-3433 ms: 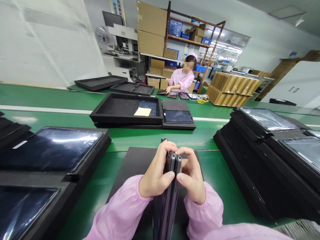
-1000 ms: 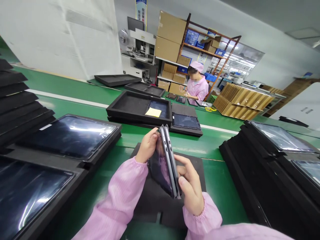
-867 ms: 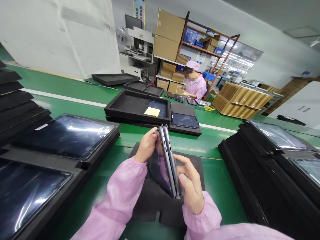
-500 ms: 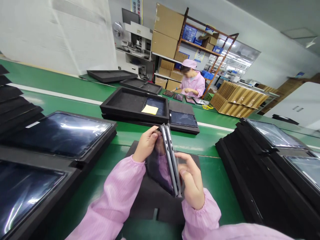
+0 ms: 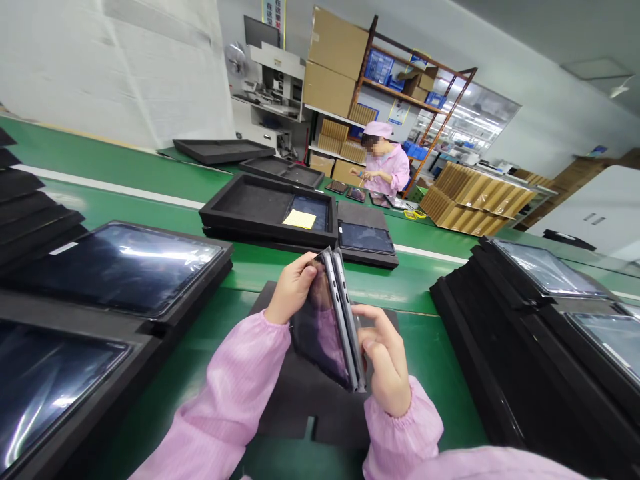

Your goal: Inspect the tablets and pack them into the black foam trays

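Observation:
Two thin tablets [image 5: 330,333] in clear film stand nearly on edge, face to back, in front of me. Ports show along their narrow grey sides, and the left one's dark glossy screen faces left. My left hand [image 5: 293,287] is closed on their far left end, thumb over the screen. On the other side, my right hand [image 5: 383,360] has bent fingers against the right tablet, index finger at its edge; part of its grip is hidden. Beneath them lies a black foam tray [image 5: 330,417] on the green work surface [image 5: 425,360].
Black foam trays with tablets flank me at left [image 5: 125,267] and right [image 5: 550,267]. Ahead, a foam tray [image 5: 235,207] holds a tablet with a yellow note [image 5: 300,219]. A co-worker [image 5: 385,163] in pink works across the bench, near stacked cardboard dividers [image 5: 475,197].
The two tablets and my left hand stay almost still. My right hand has shifted very slightly along the right tablet. The co-worker's hands have come up and closer together.

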The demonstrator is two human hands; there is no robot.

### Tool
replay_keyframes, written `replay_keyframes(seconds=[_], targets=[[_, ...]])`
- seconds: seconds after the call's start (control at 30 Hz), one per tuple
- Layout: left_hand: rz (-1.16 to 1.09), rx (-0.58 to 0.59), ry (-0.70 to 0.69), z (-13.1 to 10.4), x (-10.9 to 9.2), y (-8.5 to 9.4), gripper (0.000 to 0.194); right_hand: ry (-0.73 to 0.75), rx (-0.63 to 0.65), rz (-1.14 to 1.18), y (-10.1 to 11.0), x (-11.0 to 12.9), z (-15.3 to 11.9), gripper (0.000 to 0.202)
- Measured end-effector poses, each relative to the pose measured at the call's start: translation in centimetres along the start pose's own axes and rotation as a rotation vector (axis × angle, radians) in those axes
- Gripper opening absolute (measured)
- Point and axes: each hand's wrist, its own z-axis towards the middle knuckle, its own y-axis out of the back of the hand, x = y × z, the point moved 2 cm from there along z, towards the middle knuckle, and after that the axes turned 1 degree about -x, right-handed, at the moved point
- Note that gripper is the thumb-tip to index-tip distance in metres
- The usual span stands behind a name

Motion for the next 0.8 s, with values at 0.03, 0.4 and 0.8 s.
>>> replay_keyframes(seconds=[0.03,0.4,0.8], targets=[[0.002,0.001,0.000,0.0,0.0,0.0,0.070,-0.004,-0.001,-0.004,0.0,0.0,0.0,0.035],[0.086,0.008,-0.077,-0.5,-0.2,0.1,0.074,0.029,0.059,-0.066,0.3,0.3,-0.3,0.038],[0.217,-0.281,-0.187,-3.2,1.0,-0.2,0.073,0.032,0.080,-0.361,-0.7,3.1,-1.4,0.051]])
